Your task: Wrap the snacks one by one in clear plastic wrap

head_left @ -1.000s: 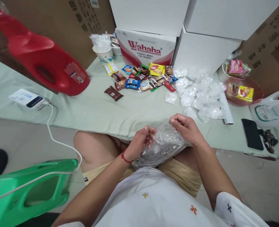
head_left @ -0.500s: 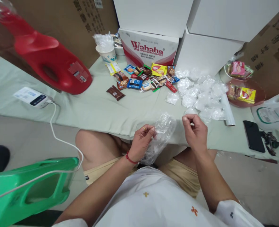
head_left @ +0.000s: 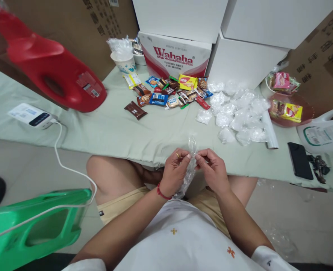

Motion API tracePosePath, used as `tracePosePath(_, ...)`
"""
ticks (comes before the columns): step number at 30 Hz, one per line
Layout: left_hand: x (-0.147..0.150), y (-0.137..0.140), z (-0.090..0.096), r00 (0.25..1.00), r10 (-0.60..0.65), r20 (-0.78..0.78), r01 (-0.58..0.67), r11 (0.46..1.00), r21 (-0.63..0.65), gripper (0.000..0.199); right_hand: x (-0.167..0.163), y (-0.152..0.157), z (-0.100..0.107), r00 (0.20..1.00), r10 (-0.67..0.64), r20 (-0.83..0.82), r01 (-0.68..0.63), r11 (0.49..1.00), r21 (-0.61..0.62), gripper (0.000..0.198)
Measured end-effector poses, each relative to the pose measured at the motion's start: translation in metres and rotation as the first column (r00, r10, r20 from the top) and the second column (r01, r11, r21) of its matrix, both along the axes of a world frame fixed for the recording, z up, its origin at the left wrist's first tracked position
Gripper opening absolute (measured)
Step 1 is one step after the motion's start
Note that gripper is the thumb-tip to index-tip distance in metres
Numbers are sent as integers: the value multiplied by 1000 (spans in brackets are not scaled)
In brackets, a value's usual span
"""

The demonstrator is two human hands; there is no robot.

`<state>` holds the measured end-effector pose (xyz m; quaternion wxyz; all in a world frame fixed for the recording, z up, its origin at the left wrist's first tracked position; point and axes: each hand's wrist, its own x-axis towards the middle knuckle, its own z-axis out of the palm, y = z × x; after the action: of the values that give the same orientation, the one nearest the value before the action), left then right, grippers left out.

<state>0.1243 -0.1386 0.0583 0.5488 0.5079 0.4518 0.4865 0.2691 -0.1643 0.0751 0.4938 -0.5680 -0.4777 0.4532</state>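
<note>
A crumpled strip of clear plastic film (head_left: 186,181) hangs between my knees at the table's front edge, its narrow top end standing up above my fingertips. My left hand (head_left: 177,168), with a ring and a red cord at the wrist, pinches it from the left. From the right, my right hand (head_left: 214,169) closes thumb and fingers on the same film, fingertips almost meeting the left ones. Beyond the hands lies a pile of crumpled clear plastic bundles (head_left: 239,113), with one bundle (head_left: 226,135) nearest me. Several wrapped snacks (head_left: 158,99) lie left of that pile.
A red jug (head_left: 56,71) and a white device (head_left: 31,116) with a cable stand left. Behind are a Wahaba-style printed carton (head_left: 174,56) and white boxes (head_left: 242,64). Right are a film roll (head_left: 270,130), a snack bowl (head_left: 292,122), a phone (head_left: 300,160) and keys (head_left: 319,167).
My right hand has moved left from beside the plastic bundles to pinch the film next to my left hand. The film, spread wider before, is now drawn narrow.
</note>
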Motion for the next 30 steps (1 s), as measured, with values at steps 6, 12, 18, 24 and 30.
tracePosePath(6, -1, 5, -6, 994, 85, 62, -72, 980, -184, 24, 7, -3, -5, 998, -55, 3, 55, 998, 21, 26)
tracePosePath(12, -9, 6, -13, 992, 117, 46, -108, 981, -164, 24, 24, -6, -14, 988, -119, -100, 116, 993, -35, 31)
tracePosePath(18, -2, -1, 0, 972, 77, -223, -39, 984, 173, 23, 23, -9, -13, 976, -155, -153, 127, 976, -177, 63)
tracePosePath(24, 8, -11, 3, 912, 132, -388, 56, 897, 438, 16, -1, -19, -7, 971, -197, 137, 207, 976, -63, 45)
tracePosePath(30, -1, -7, 0, 917, 151, -368, 23, 904, 428, 19, 1, -14, -13, 974, -228, 3, 228, 972, -57, 34)
